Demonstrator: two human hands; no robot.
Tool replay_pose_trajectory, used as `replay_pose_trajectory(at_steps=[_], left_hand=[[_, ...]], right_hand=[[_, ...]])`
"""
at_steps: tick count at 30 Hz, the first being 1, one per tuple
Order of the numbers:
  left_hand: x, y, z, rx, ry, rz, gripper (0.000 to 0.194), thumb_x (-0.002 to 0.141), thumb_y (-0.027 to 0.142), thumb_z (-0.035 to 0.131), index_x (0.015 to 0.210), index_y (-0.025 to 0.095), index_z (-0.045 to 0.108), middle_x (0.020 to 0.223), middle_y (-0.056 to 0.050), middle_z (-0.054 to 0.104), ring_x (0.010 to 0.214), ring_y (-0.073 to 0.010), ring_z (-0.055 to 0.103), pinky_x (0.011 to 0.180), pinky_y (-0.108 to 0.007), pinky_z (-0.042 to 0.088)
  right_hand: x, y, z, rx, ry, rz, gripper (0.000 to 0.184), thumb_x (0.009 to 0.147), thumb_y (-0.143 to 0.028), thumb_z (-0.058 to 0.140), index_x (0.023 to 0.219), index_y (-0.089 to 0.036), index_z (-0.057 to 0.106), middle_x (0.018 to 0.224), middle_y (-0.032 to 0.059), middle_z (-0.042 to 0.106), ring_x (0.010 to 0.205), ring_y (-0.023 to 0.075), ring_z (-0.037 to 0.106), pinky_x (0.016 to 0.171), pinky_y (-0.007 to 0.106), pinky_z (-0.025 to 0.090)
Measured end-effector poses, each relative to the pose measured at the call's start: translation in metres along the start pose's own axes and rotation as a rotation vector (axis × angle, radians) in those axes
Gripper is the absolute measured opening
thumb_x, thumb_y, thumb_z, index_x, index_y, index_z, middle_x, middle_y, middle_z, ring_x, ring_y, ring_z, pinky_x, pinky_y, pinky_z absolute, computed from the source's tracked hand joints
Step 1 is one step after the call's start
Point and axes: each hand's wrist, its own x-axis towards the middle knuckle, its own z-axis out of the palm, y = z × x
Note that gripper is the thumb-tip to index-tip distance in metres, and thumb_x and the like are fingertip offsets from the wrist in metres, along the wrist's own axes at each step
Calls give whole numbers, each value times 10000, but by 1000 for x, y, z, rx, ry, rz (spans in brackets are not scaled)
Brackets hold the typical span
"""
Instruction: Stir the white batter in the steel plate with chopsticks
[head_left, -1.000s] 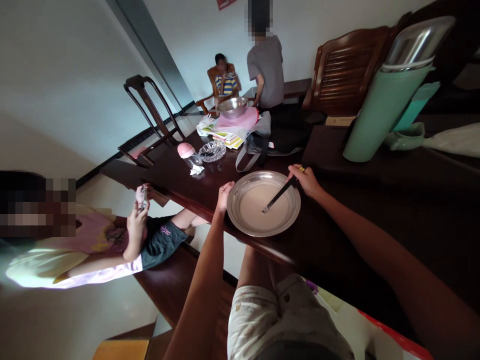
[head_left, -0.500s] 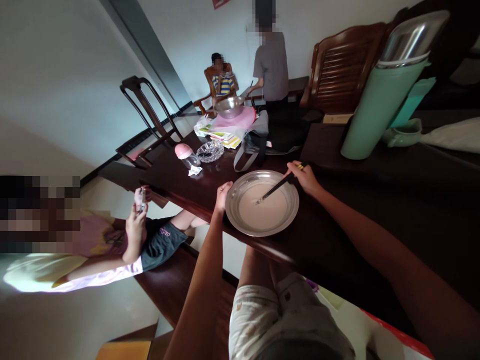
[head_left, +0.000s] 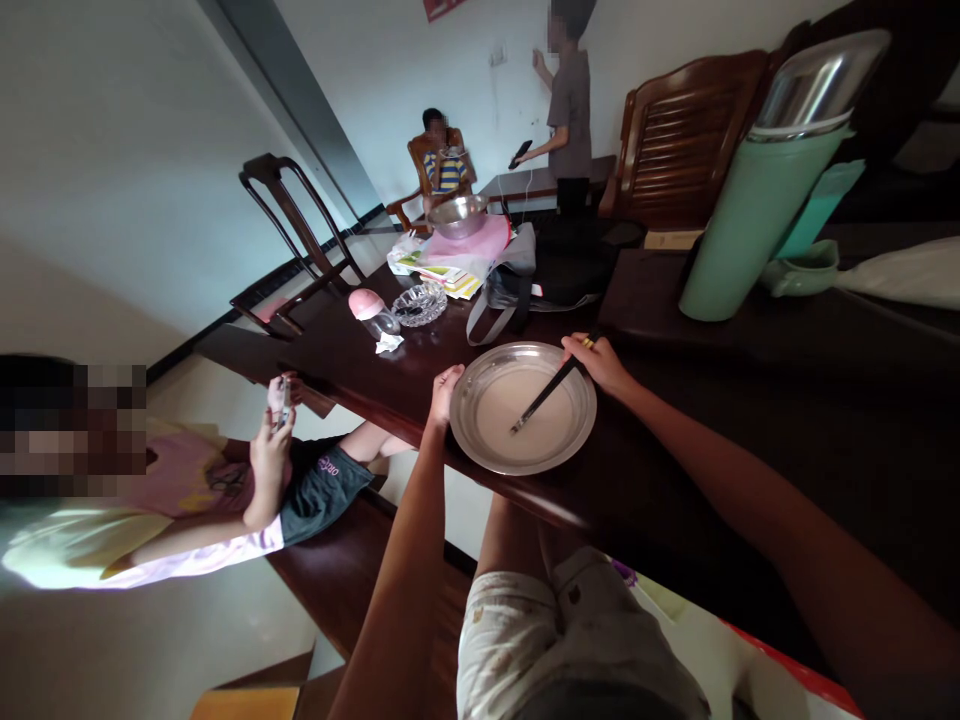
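Observation:
A wide metal basin (head_left: pixel 466 440) rests near the front edge of the dark wooden table (head_left: pixel 345 365). Pale beige liquid batter (head_left: pixel 495 405) fills its bottom. My left hand (head_left: pixel 445 393) is closed on the basin's left rim. Held in my right hand (head_left: pixel 598 360), above the right rim, is a pair of black chopsticks (head_left: pixel 546 392). They slant down to the left, with their pale tips dipping into the batter near the middle.
Behind the basin lie a grey-black bag (head_left: pixel 562 275), a glass ashtray (head_left: pixel 420 305), a pink-capped bottle (head_left: pixel 371 310) and papers under a metal bowl (head_left: pixel 457 216). A green thermos (head_left: pixel 757 210) stands right. One person (head_left: pixel 270 450) sits left with a phone; two others are at the back.
My right hand has shifted slightly left, and the chopstick tips have moved within the batter. My left hand stays on the rim. The standing person at the back has turned and moved right.

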Motion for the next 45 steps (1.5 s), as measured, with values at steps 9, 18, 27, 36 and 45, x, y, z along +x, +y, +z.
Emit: replay_pose_trajectory(at_steps=[9, 18, 27, 36, 45], left_hand=[[0, 1, 1, -4, 10, 0, 483, 720, 367, 793, 516, 187, 395, 508, 77, 337, 483, -57, 282, 478, -215, 262], [1, -2, 0, -5, -4, 10, 476, 699, 396, 797, 523, 189, 405, 512, 75, 345, 490, -60, 285, 484, -217, 263], [-1, 0, 0, -7, -16, 17, 499, 700, 409, 801, 522, 192, 389, 513, 76, 334, 492, -61, 277, 487, -219, 265], [1, -1, -1, -5, -7, 1, 484, 711, 400, 801, 532, 187, 405, 512, 79, 352, 487, -58, 292, 485, -213, 267], [2, -2, -1, 1, -15, 4, 470, 689, 413, 798, 534, 190, 414, 512, 78, 353, 490, -60, 295, 489, -218, 266]], right_hand=[[0, 1, 1, -2, -2, 21, 490, 786, -653, 648, 537, -234, 596, 566, 27, 655, 585, 183, 582, 630, 337, 488], [0, 1, 0, -1, -5, 13, 508, 763, -685, 653, 536, -234, 605, 576, 27, 645, 603, 182, 585, 663, 341, 479], [0, -1, 1, 4, -6, 17, 515, 766, -688, 659, 525, -236, 605, 568, 33, 657, 592, 191, 586, 650, 356, 476], [0, 2, 0, 10, -2, 10, 462, 810, -596, 657, 539, -225, 608, 577, 29, 660, 594, 181, 593, 645, 334, 480], [1, 3, 0, 17, 12, 4, 493, 789, -645, 656, 532, -228, 600, 564, 28, 646, 586, 177, 580, 642, 333, 476]])
